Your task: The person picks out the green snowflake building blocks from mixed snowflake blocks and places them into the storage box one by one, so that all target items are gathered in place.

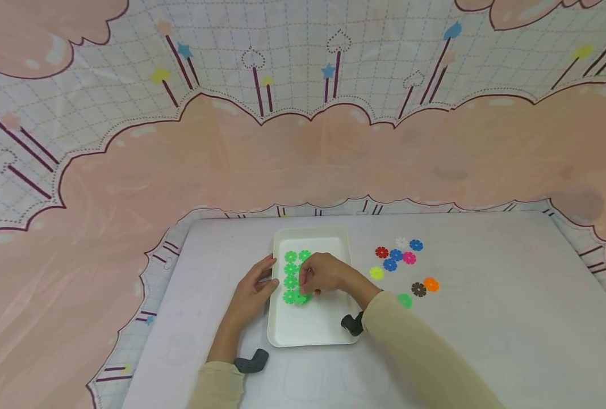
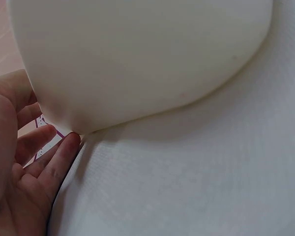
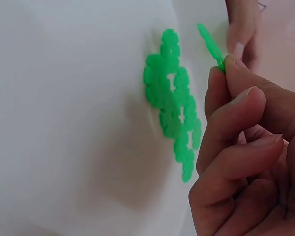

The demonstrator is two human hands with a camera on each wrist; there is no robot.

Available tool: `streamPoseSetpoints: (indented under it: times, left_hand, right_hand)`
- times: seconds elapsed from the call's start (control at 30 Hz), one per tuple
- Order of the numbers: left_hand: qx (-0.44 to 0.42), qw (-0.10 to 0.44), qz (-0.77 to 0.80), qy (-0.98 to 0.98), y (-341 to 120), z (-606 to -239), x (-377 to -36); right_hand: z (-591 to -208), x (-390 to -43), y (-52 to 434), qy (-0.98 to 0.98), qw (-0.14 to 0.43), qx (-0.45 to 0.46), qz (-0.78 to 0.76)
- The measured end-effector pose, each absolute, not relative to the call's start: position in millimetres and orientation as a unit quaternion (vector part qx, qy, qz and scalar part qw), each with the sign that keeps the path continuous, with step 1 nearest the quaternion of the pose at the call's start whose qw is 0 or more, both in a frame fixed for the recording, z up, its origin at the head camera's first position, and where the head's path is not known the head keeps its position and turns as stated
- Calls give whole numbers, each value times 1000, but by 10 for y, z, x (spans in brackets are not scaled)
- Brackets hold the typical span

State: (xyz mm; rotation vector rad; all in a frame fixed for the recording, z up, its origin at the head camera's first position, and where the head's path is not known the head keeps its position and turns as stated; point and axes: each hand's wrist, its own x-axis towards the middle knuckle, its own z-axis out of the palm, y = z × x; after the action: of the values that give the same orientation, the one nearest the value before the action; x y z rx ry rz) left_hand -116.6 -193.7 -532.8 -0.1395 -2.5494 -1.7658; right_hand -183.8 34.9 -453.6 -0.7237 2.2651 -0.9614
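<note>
My right hand [image 1: 323,274] is over the white tray [image 1: 313,335], pinching a green snowflake disc [image 3: 211,44] between thumb and forefinger. Beneath it, several green snowflake discs [image 1: 290,269] lie in the tray in two columns; in the right wrist view the laid-out discs [image 3: 169,98] appear close together, one raised on others near the top. Part of the right column is hidden by my right hand. At the tray's left edge rests my left hand [image 1: 251,292], its fingers loosely bent; in the left wrist view one fingertip [image 2: 73,140] touches the rim.
Right of the tray lie loose snowflake discs: red [image 1: 381,252], white [image 1: 401,242], several blue [image 1: 396,255], pink [image 1: 409,258], yellow [image 1: 376,273], brown [image 1: 418,289], orange [image 1: 431,284] and green [image 1: 404,300]. A patterned cloth [image 1: 333,165] hangs behind the white table [image 1: 512,318].
</note>
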Motion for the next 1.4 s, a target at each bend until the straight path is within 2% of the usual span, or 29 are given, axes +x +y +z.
streamPoseSetpoints:
  times: [0.2, 0.5, 1.4]
  left_hand:
    - [-44, 16, -563, -825, -1912, -5293, -1162]
    - [-54, 13, -568, -821, -1846, -5029, -1054]
    - [-56, 14, -573, -817, -1846, -5049, -1069]
  right_hand:
    - [-4589, -1808, 239, 853, 279, -274, -346]
    - [-4680, -1793, 98, 867, 264, -280, -317]
    - [-4756, -1788, 27, 875, 277, -271, -290]
